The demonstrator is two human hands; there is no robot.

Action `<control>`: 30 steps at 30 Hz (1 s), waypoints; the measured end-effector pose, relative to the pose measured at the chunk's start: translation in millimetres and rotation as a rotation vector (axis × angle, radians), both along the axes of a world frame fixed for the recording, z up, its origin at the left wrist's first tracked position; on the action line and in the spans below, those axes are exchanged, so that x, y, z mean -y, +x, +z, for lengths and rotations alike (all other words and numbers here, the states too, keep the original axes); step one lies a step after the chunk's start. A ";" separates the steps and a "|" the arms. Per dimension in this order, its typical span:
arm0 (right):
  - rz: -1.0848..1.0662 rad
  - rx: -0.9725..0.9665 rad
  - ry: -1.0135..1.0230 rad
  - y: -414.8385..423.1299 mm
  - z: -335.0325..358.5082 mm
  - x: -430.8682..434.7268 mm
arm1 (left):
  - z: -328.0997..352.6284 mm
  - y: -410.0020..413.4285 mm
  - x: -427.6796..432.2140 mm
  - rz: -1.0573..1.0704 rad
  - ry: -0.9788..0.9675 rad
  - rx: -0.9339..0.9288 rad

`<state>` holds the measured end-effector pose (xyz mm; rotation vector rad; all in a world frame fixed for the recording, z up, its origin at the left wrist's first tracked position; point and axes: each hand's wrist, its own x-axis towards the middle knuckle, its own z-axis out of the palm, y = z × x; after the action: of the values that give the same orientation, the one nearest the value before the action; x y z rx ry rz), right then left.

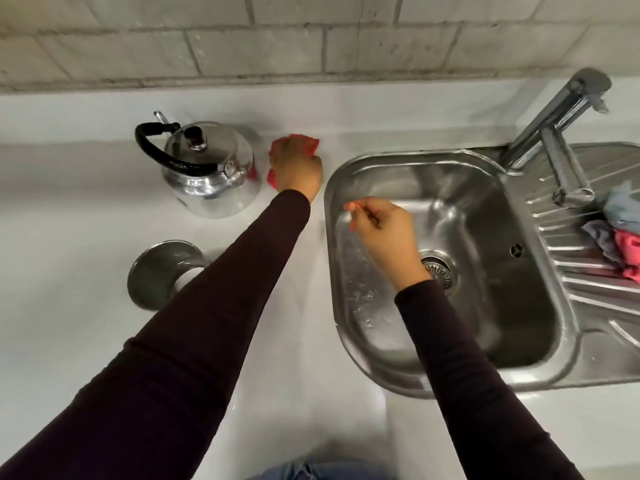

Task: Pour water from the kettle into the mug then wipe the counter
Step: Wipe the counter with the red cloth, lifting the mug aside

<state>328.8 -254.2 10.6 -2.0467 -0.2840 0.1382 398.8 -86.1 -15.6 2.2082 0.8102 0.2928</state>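
Note:
A shiny steel kettle (211, 171) with a black handle stands on the white counter (69, 209) near the back. In front of it sits a steel mug (162, 271), partly hidden by my left sleeve. My left hand (299, 169) presses a red cloth (301, 142) flat on the counter just right of the kettle. My right hand (384, 230) hovers over the sink with fingers loosely curled and nothing in it.
A steel sink (450, 375) with a drain fills the right side, and a chrome tap (557, 133) stands behind it. Several crumpled cloths (620, 233) lie on the ribbed drainboard. A tiled wall (277, 39) runs along the back.

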 end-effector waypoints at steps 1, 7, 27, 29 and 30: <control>0.004 -0.007 -0.002 2.1 -2.9 4.0 | -4.1 6.6 0.4 -0.003 0.083 -0.016; 0.022 -0.037 -0.014 5.2 -9.9 23.6 | -44.7 29.8 -13.1 -0.134 0.247 -0.283; 0.214 -0.084 0.071 -73.7 4.4 -6.2 | -34.1 -257.2 62.2 -0.422 0.193 0.017; 0.246 -0.089 0.064 -87.9 1.4 -19.8 | -35.2 -291.5 54.4 -0.475 0.186 0.030; 0.267 -0.084 0.056 -94.5 -0.3 -27.5 | -37.9 -307.0 48.1 -0.481 0.187 0.038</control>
<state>234.3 -226.8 10.3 -1.9347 -0.5028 0.3756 91.8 -134.2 -53.5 2.4808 0.2194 0.1759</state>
